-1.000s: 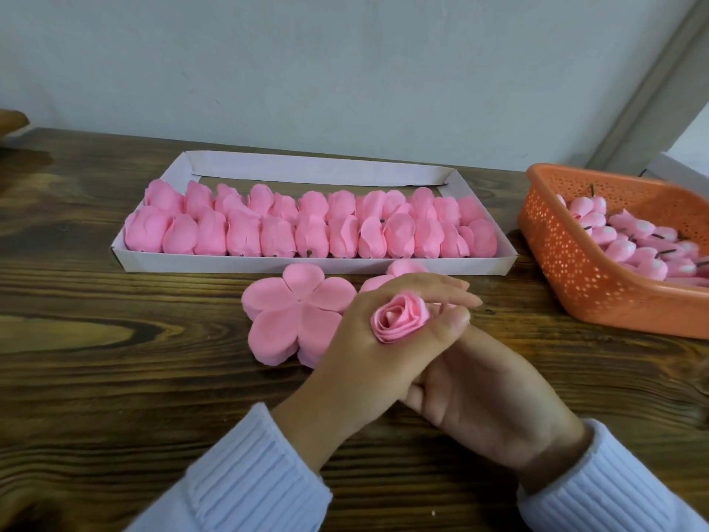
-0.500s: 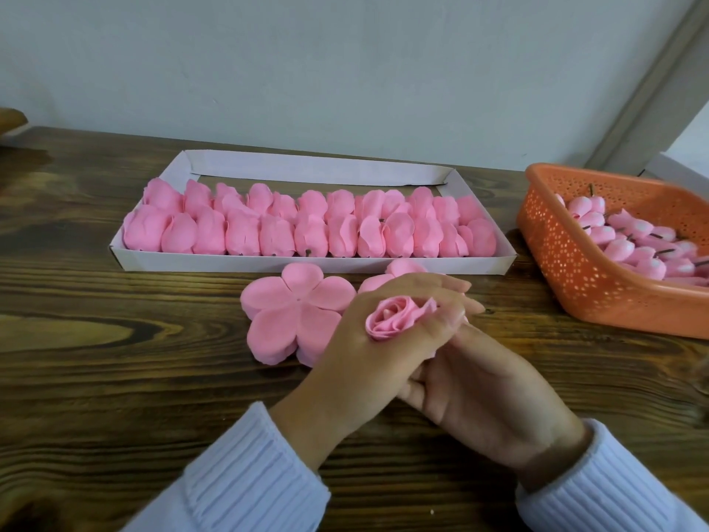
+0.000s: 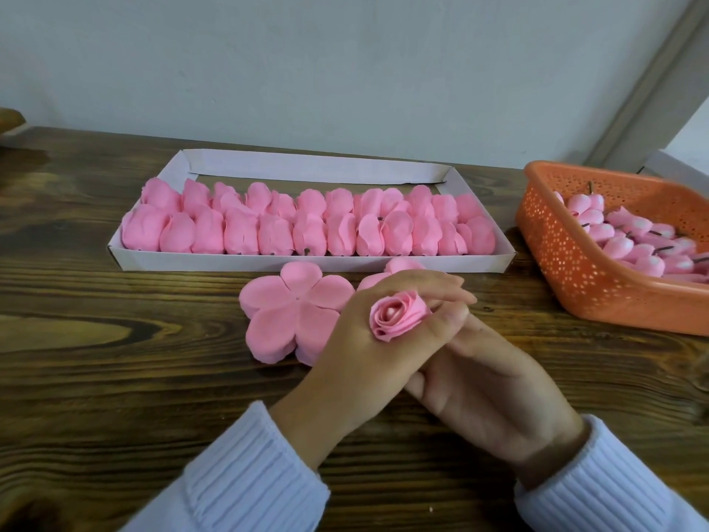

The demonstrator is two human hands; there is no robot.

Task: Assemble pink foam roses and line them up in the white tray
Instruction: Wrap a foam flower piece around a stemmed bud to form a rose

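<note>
while the left hand (image 3: 383,339) pinches the rolled rose (image 3: 399,314) above the desk (image 3: 115,378), the right hand (image 3: 483,385) beneath hides its grip; next likely needs the flat petal piece (image 3: 291,312), then the white tray (image 3: 307,261).

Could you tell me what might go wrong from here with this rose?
The left hand only pinches the rose, so its wrapped petals may spring open on release. The tray is free only behind two packed rows; reaching over could knock them. The flat petals beside that hand could be swept.
</note>
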